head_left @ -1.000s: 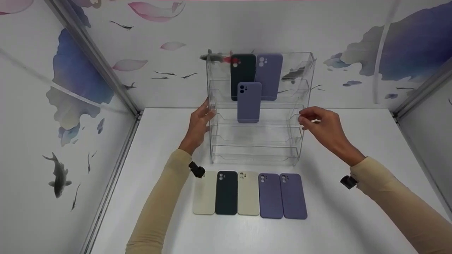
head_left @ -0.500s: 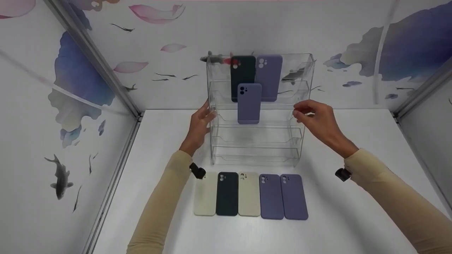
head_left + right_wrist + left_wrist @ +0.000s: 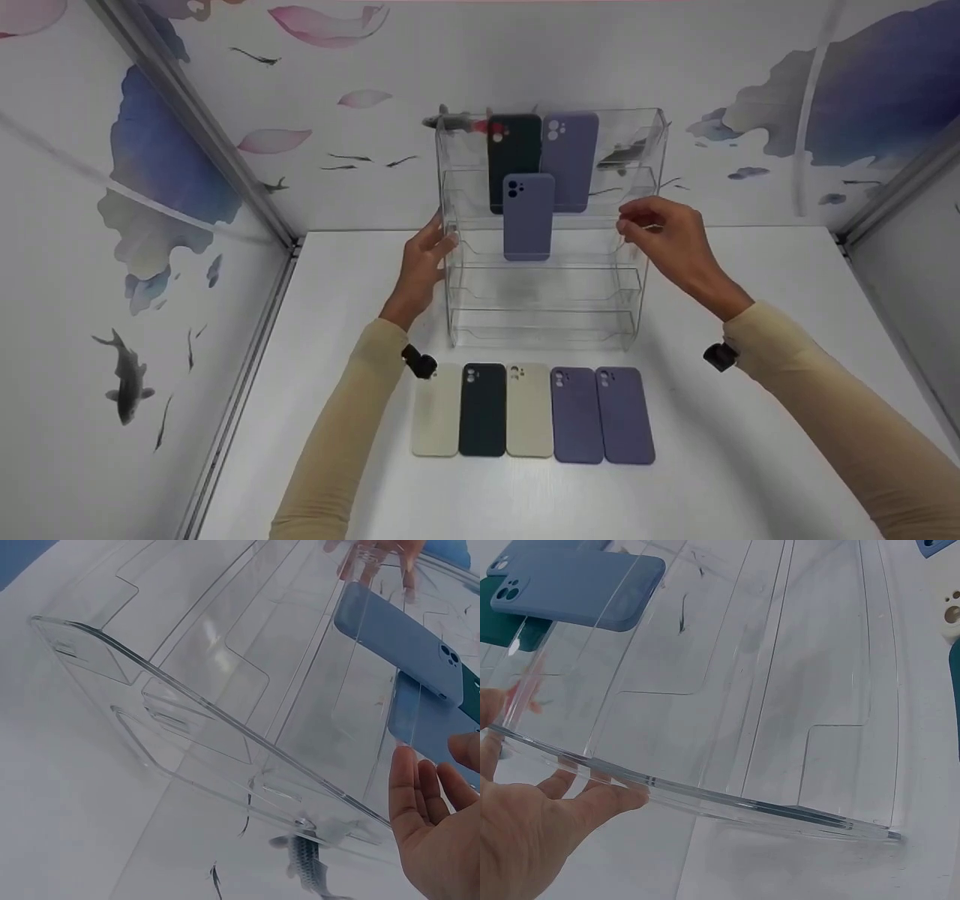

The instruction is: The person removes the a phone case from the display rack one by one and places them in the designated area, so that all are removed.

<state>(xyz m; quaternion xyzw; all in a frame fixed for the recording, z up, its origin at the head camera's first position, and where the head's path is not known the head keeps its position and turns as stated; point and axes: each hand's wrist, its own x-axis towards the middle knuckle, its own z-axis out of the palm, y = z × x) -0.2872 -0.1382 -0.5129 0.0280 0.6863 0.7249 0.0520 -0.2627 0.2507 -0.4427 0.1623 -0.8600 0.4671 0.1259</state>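
Our right hand (image 3: 670, 232) is sitting higher on the clear plastic tiered rack (image 3: 547, 292) than a second ago; our left hand (image 3: 421, 262) is staying put. We are pressing straight left fingers (image 3: 604, 799) flat on the rack's left wall. Our right fingers (image 3: 409, 787) are reaching loosely to the right wall; we cannot tell whether they are gripping it. The rack is standing upright on the white desk (image 3: 705, 420), holding a lilac phone case (image 3: 529, 217).
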